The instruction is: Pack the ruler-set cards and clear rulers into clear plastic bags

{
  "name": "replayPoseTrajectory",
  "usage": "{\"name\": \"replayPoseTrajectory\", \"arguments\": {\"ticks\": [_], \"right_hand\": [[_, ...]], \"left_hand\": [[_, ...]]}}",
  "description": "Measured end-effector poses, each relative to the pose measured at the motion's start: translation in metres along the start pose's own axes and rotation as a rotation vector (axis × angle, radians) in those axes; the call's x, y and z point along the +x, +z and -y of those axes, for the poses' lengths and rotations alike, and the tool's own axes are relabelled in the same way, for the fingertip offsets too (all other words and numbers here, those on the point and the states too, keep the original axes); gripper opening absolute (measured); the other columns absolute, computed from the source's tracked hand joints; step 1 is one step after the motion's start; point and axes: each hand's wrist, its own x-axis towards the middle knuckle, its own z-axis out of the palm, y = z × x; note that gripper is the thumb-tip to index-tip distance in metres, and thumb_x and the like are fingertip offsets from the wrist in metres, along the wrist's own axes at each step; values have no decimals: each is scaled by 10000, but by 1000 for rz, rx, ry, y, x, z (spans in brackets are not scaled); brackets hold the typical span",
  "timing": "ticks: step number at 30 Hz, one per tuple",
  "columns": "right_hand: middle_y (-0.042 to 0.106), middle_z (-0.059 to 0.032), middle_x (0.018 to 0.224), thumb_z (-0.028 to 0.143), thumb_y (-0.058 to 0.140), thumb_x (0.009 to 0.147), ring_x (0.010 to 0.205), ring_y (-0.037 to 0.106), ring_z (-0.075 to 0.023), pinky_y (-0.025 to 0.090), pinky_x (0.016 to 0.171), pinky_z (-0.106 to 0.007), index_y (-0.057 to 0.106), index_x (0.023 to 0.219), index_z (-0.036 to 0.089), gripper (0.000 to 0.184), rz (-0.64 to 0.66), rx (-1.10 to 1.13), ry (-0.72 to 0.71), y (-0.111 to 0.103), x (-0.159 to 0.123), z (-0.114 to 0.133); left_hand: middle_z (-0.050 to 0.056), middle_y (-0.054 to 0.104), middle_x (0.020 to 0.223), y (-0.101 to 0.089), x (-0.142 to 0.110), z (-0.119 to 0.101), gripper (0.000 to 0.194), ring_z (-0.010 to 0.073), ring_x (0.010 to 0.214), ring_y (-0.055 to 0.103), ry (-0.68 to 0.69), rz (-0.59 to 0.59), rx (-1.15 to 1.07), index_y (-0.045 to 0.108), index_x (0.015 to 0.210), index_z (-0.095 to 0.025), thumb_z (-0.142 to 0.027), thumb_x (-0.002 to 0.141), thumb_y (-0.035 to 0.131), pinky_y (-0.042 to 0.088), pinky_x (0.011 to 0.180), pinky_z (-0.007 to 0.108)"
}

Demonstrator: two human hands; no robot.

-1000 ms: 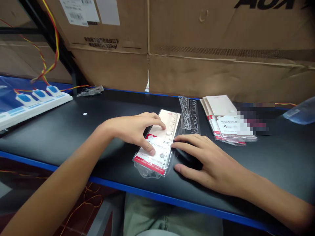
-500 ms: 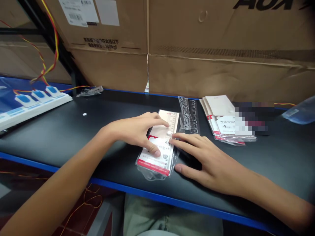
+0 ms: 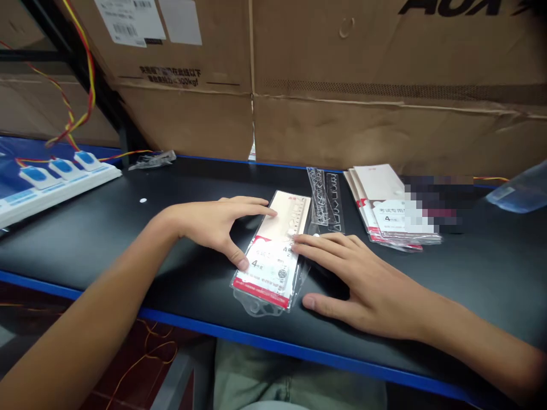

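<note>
A flat ruler set [image 3: 267, 250] in a clear sleeve, its card cream, white and red, lies on the black table in front of me. My left hand [image 3: 209, 225] is at its left side, thumb and fingers spread, the tips at the package's left edge. From the right, my right hand [image 3: 354, 279] rests with fingers stretched out, their tips on the package's right edge near a small white dot; the thumb lies apart on the table. Clear plastic stencil rulers [image 3: 327, 199] lie just behind, and a clear piece [image 3: 260, 304] sticks out under the package's front edge.
Similar packages [image 3: 380, 199] are stacked at the right, next to a blurred-out patch. A white power strip [image 3: 60, 191] with blue-topped plugs sits at the left. Crumpled plastic [image 3: 154, 160] and a small white disc [image 3: 143, 200] lie on the table [image 3: 200, 176]. Cardboard boxes [image 3: 179, 119] stand behind.
My left hand has drawn back leftward from over the package to its left edge, uncovering more of the card. My right hand has stayed nearly in place.
</note>
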Motion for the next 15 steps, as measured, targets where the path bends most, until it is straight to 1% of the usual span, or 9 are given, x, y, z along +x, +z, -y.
{"name": "replayPoseTrajectory", "arguments": {"ticks": [2, 5, 8, 10, 12, 14, 15], "right_hand": [[412, -46, 1621, 617, 565, 938, 1346, 482, -345, 470, 1035, -561, 399, 1563, 316, 714, 9, -9, -8, 0, 1, 0], [381, -51, 1636, 665, 582, 904, 1350, 472, -385, 471, 1020, -601, 399, 1566, 330, 764, 23, -38, -34, 1, 2, -1], [387, -64, 1631, 677, 604, 884, 1350, 477, -410, 476, 1006, -627, 419, 1555, 346, 770, 21, -49, -52, 1, 2, -2], [398, -74, 1626, 654, 628, 881, 1356, 491, -396, 482, 1025, -611, 435, 1545, 346, 756, 2, -13, -40, 0, 2, -3], [424, -81, 1609, 600, 666, 881, 1369, 504, -357, 477, 1077, -554, 488, 1508, 322, 708, -62, 70, -9, -2, 1, -4], [496, -80, 1550, 495, 692, 896, 1340, 549, -312, 487, 1098, -479, 587, 1405, 289, 558, -181, 158, 35, -5, 0, -4], [546, -78, 1499, 437, 692, 903, 1293, 591, -293, 510, 1078, -449, 631, 1334, 275, 464, -252, 200, 63, -6, 0, -4]], "left_hand": [[69, 212, 1692, 3, 2, -2, 1080, 402, 1511, 245, -1, -17, 13, 357, 1553, -401, -731, 626, 803, 181, 1210, 564], [60, 234, 1686, 6, 5, -5, 1084, 391, 1514, 242, 17, -46, 20, 375, 1538, -412, -764, 602, 795, 154, 1216, 558], [54, 238, 1684, 7, 5, -6, 1068, 383, 1521, 229, 42, -58, 22, 375, 1533, -416, -746, 612, 803, 153, 1215, 559], [59, 238, 1682, 6, 4, -7, 1054, 386, 1523, 220, 46, -53, 19, 383, 1529, -411, -729, 619, 810, 168, 1211, 564], [74, 220, 1684, 7, 3, -9, 1043, 397, 1524, 204, 30, -58, 11, 407, 1517, -389, -718, 617, 818, 199, 1205, 560], [86, 203, 1684, 8, 1, -11, 992, 403, 1520, 199, 18, -88, -3, 477, 1459, -352, -716, 605, 826, 237, 1197, 544], [84, 204, 1681, 9, 1, -13, 946, 402, 1515, 205, 18, -107, -14, 520, 1406, -331, -719, 600, 827, 258, 1192, 530]]}}
